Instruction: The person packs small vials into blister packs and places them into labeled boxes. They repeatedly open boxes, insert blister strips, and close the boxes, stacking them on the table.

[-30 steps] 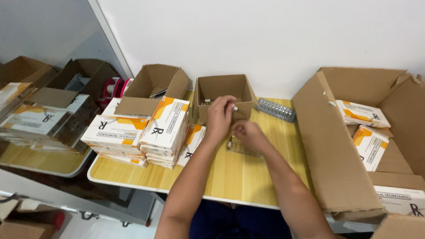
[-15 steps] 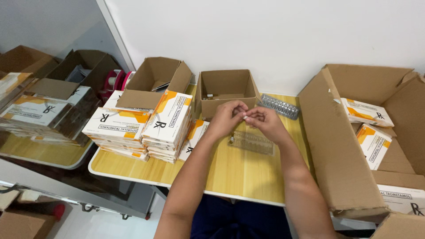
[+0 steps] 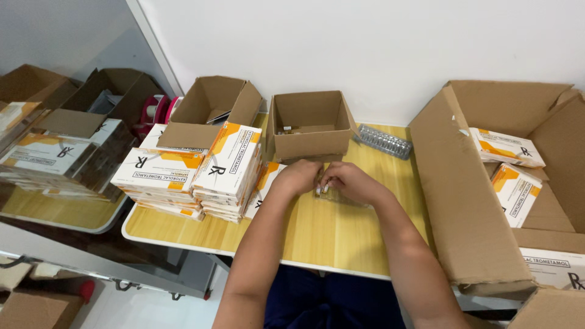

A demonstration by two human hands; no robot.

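My left hand [image 3: 297, 177] and my right hand [image 3: 349, 182] meet low over the yellow table [image 3: 329, 234], just in front of a small open cardboard box [image 3: 309, 126]. Both pinch a small clear object [image 3: 321, 189], likely part of a clear plastic tray mostly hidden under my right hand. Another clear blister tray [image 3: 383, 141] lies to the right of the small box. Stacks of white and orange flat cartons [image 3: 195, 172] stand to the left of my left hand.
A second open cardboard box [image 3: 210, 108] stands behind the stacks. A large cardboard box [image 3: 496, 183] at the right holds more white and orange cartons. At far left, another table carries boxes, cartons and tape rolls [image 3: 159, 109].
Both hands have come down from in front of the small box to just above the table, nearer to me. The clear tray is now mostly covered by my right hand.
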